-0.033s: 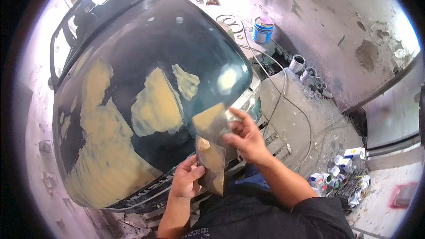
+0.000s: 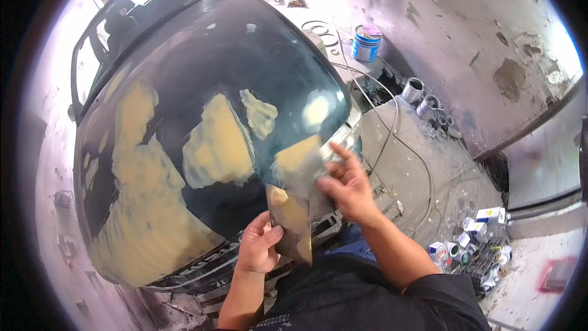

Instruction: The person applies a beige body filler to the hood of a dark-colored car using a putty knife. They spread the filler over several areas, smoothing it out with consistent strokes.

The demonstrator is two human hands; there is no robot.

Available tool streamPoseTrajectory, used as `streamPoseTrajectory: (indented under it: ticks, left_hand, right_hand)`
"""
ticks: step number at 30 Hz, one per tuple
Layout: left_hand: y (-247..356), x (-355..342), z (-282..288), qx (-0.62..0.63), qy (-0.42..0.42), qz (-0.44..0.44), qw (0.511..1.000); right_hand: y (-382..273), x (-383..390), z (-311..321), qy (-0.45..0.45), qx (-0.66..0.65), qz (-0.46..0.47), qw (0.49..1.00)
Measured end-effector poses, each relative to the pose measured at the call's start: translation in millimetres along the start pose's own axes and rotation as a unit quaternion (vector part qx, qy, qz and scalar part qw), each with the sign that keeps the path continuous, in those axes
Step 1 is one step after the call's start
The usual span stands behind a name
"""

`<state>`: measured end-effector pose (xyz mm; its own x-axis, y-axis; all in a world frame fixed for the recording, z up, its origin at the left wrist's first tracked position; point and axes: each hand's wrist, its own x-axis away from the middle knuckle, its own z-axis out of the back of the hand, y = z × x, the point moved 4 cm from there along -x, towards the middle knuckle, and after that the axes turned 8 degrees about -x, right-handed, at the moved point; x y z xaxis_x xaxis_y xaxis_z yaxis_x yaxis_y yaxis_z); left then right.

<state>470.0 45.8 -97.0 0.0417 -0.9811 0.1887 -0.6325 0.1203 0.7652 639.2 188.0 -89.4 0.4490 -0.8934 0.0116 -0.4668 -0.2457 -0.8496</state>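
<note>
My left hand (image 2: 260,246) is closed on the edge of a thin dark rectangular plate (image 2: 292,233), with yellowish body filler smeared near its top. Pinched in my right hand (image 2: 350,189) is a flat filler spreader (image 2: 304,181), blurred by motion. Its far edge appears to carry a yellowish band of filler, though the hood filler behind may blend with it. Both tools are held above the front edge of a dark car hood (image 2: 288,37). Yellowish filler patches (image 2: 217,141) cover parts of the hood, the largest patch (image 2: 144,208) at its left front.
A blue paint can (image 2: 366,44) stands on the floor beyond the hood's right side. Hoses (image 2: 397,116) loop across the floor. Metal cans (image 2: 413,89) stand along the wall. Several containers (image 2: 471,239) crowd a dark crate at right.
The spreader in my right hand has shifted slightly right, away from the plate. The plate in my left hand tilts a little differently.
</note>
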Motion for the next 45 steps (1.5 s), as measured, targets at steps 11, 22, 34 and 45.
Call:
streamPoseTrajectory:
  ticks: [11, 22, 34, 45]
  left_hand:
    - [19.8, -58.0, -82.6, -0.013, 0.117, -0.307, 0.944]
    - [3.9, -89.9, -117.3, -0.428, 0.077, -0.231, 0.870]
    - [19.4, -84.6, -91.2, -0.438, 0.124, -0.063, 0.888]
    - [39.1, -82.8, -53.5, -0.281, 0.009, -0.126, 0.951]
  right_hand:
    - [-42.7, 13.0, 73.1, -0.165, 0.014, -0.010, 0.986]
    - [-94.6, -53.9, 85.7, -0.232, 0.051, 0.049, 0.970]
    - [-134.5, -81.0, 80.6, -0.360, 0.008, 0.195, 0.913]
    - [-138.1, -78.1, 7.4, -0.495, 0.292, 0.169, 0.801]
